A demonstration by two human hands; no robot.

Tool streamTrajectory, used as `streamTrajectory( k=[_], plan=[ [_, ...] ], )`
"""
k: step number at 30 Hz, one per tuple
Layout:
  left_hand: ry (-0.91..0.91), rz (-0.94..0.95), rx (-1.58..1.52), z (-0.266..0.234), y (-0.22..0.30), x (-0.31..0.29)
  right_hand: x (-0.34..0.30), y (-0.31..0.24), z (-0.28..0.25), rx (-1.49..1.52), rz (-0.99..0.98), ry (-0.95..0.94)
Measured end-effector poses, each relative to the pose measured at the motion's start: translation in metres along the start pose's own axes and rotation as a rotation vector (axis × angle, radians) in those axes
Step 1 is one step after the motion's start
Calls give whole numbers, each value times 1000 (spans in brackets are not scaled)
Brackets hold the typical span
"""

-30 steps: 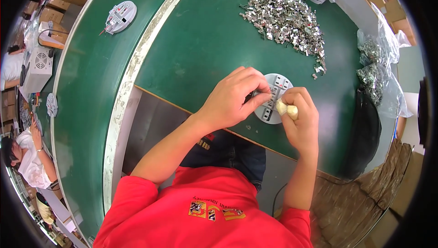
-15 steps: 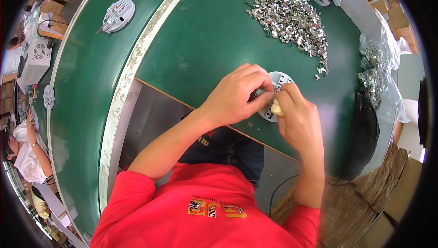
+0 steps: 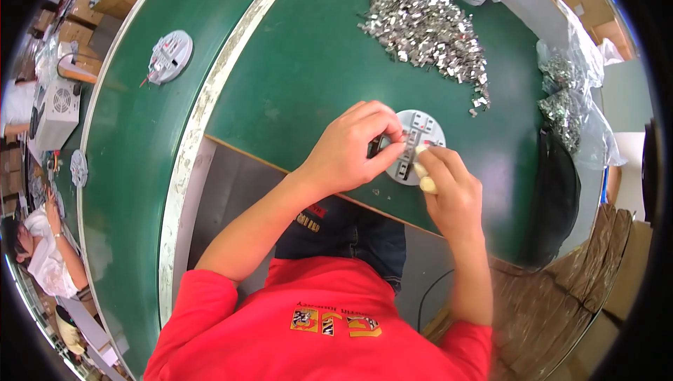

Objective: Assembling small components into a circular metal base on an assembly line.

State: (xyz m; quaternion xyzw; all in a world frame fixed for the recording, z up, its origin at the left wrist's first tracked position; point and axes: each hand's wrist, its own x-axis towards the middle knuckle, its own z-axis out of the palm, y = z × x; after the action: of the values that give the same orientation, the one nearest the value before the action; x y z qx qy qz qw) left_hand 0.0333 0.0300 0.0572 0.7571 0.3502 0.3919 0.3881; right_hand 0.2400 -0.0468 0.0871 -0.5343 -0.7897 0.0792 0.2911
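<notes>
A round grey disc part (image 3: 420, 134) with metal strips on its face lies near the front edge of the green worktable (image 3: 308, 65). My left hand (image 3: 354, 144) grips its left side, fingers curled over the rim. My right hand (image 3: 449, 188), with pale finger cots on thumb and forefinger, pinches a small metal piece against the disc's lower right face. A large heap of shiny small metal clips (image 3: 427, 30) lies beyond the disc.
A green conveyor belt (image 3: 133, 143) runs on the left and carries another round disc (image 3: 169, 56). Clear plastic bags of metal parts (image 3: 568, 100) sit at the right, by cardboard boxes (image 3: 603, 269). Another person (image 3: 42, 255) works at far left.
The disc and both hands have shifted slightly up and right in view. My left fingers have spread further over the disc; my right fingertips stay pressed on it.
</notes>
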Motion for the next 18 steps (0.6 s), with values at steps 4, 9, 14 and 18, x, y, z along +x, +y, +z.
streamTrajectory(
  k=[4,9,14,18],
  plan=[
    [-6,19,34,3,-8,5,-3,-2,11,-208,-39,-33],
    [-18,10,85,10,-15,9,4,-3,15,-356,-89,-153],
    [-19,53,90,19,-11,24,14,7,3,-628,-244,-263],
    [-231,-206,-246,1,-4,41,11,10,-9,-666,-278,-290]
  ],
)
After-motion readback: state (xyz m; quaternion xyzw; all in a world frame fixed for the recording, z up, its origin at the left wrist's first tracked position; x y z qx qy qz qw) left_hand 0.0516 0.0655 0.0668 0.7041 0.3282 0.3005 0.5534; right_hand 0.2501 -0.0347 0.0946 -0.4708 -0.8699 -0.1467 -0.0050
